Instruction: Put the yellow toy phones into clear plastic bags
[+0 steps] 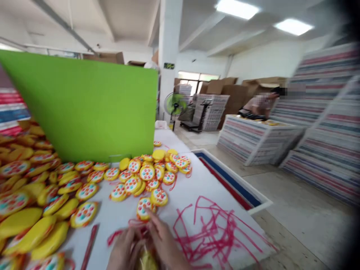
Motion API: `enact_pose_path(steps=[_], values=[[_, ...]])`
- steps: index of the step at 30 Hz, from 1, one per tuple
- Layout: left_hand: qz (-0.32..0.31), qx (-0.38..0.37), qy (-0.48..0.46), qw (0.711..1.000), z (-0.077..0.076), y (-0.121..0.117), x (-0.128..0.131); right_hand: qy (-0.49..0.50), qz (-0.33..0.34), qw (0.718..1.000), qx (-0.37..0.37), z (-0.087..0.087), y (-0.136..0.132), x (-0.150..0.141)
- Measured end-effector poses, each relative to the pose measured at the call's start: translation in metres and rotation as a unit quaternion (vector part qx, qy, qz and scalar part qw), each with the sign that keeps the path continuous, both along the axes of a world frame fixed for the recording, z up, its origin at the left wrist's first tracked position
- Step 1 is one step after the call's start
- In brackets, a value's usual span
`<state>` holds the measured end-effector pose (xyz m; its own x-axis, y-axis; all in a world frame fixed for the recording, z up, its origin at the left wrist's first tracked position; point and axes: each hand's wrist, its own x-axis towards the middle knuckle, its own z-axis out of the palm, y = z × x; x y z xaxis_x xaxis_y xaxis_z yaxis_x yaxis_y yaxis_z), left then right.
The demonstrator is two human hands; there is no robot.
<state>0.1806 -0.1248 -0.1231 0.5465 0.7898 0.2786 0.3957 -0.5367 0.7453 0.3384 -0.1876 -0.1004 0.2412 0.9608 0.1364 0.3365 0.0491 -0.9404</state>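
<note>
Both my hands meet at the bottom edge of the view over a white table [197, 183]. My left hand [123, 251] and my right hand [164, 243] close together around a yellow round toy [147, 260] with a pink string at it. Just beyond my right fingertips lies another yellow disc with coloured dots [144, 208]. A big heap of the same yellow discs [56, 195] spreads over the left of the table. Loose pink strings [213, 228] lie in a tangle to the right of my hands.
A green board [84, 108] stands upright behind the heap. Stacks of striped flat packs [323, 135] fill the right side. Another person [264, 103] leans over a stack at the back. A green fan [174, 105], cartons and a white pillar stand further off.
</note>
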Motion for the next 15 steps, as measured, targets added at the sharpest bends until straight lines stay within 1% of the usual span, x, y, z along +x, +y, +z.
enact_pose_path(steps=[1,2,3,4,5,6,8,10,12,15], values=[[0.022,-0.002,-0.012,1.0,0.007,-0.003,-0.002,0.022,0.001,1.0,0.004,0.003,-0.002,0.001],[0.058,-0.013,-0.03,0.998,0.012,-0.006,-0.003,0.034,-0.001,0.999,0.008,0.004,-0.003,0.003],[0.095,-0.039,-0.053,0.993,0.015,-0.007,-0.004,0.043,-0.012,0.999,0.009,0.004,-0.003,0.005],[0.118,-0.079,-0.077,0.987,0.017,-0.008,-0.005,0.051,-0.017,0.999,0.003,0.002,-0.003,0.007],[0.124,-0.134,-0.099,0.978,0.017,-0.007,-0.006,0.061,-0.021,0.998,-0.004,-0.001,-0.002,0.009],[0.123,-0.194,-0.12,0.966,0.016,-0.007,-0.006,0.071,-0.021,0.997,-0.011,-0.004,-0.002,0.01],[0.093,-0.298,-0.147,0.939,0.013,-0.006,-0.006,0.092,-0.015,0.995,-0.023,-0.01,-0.002,0.01],[0.054,-0.366,-0.162,0.915,0.01,-0.006,-0.005,0.099,-0.009,0.995,-0.026,-0.014,-0.003,0.01],[0.039,-0.399,-0.17,0.9,0.008,-0.005,-0.002,0.08,-0.016,0.996,-0.019,-0.014,-0.002,0.011],[0.05,-0.418,-0.174,0.89,0.007,-0.004,0.001,0.003,-0.048,0.999,0.016,-0.012,0.003,0.015]])
